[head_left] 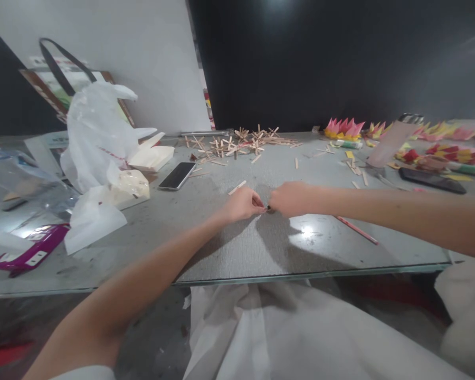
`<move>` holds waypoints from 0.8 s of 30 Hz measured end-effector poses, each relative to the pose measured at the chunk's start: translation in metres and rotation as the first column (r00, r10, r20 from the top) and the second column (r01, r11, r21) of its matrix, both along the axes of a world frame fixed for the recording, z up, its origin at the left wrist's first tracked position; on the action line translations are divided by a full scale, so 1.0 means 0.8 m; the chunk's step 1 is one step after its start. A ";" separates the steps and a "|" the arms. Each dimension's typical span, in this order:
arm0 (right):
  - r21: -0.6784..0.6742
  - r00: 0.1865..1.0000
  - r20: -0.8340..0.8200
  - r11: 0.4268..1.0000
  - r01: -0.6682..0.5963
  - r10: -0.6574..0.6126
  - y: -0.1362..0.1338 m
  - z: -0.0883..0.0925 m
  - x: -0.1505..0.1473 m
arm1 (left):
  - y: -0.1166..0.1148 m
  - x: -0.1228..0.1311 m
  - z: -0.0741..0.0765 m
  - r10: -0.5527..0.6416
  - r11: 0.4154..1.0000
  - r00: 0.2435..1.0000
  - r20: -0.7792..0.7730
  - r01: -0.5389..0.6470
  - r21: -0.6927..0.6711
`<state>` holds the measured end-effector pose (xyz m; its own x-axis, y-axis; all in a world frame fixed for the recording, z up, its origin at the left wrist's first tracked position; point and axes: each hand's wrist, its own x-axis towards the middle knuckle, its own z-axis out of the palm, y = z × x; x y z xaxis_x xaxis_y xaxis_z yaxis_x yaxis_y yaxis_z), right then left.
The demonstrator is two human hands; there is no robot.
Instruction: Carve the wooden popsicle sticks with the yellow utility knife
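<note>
My left hand (242, 205) and my right hand (288, 199) meet low over the middle of the table, fingertips almost touching. Thumb and finger of the left hand are pinched together. The right hand is curled closed. A tiny dark thing (268, 208) shows between the fingertips, too small to name. Just behind the left hand lies a short, pale wooden stick (237, 188). To the right, a thin red pencil-like stick (357, 230) lies partly under my right forearm.
Behind my hands spreads a pile of small wooden sticks (237, 145). A phone (177, 176), a white plastic bag (95, 132) and a purple packet (31, 249) are on the left. Pink and yellow folded-paper pieces (343, 129), a bottle (393, 141) and a dark phone (431, 180) stand or lie right.
</note>
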<state>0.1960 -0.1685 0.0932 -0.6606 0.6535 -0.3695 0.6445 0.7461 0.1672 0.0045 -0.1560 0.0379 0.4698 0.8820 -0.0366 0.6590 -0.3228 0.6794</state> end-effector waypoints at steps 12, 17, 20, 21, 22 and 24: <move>0.317 0.969 -0.231 0.935 0.161 -0.089 -0.006 0.056 0.030 | -0.008 0.007 -0.005 -0.013 0.994 0.983 -0.186 0.034 0.108; 0.260 0.900 -0.381 0.910 0.322 -0.210 -0.005 0.018 0.056 | -0.026 0.007 -0.004 -0.155 0.794 0.828 -0.538 0.428 0.431; 0.199 0.821 -0.517 0.899 0.390 -0.242 0.004 -0.012 0.065 | -0.034 0.010 -0.005 -0.046 0.762 0.737 -0.674 0.463 0.454; 0.196 0.790 -0.569 0.895 0.400 -0.229 0.006 -0.020 0.067 | -0.035 0.011 -0.005 0.011 0.772 0.715 -0.699 0.438 0.460; 0.184 0.752 -0.620 0.889 0.419 -0.226 0.007 -0.026 0.068 | -0.035 0.012 -0.006 0.046 0.789 0.697 -0.716 0.414 0.454; 0.127 0.657 -0.720 0.888 0.442 -0.224 0.006 -0.033 0.068 | -0.035 0.013 -0.006 0.072 0.822 0.677 -0.732 0.375 0.428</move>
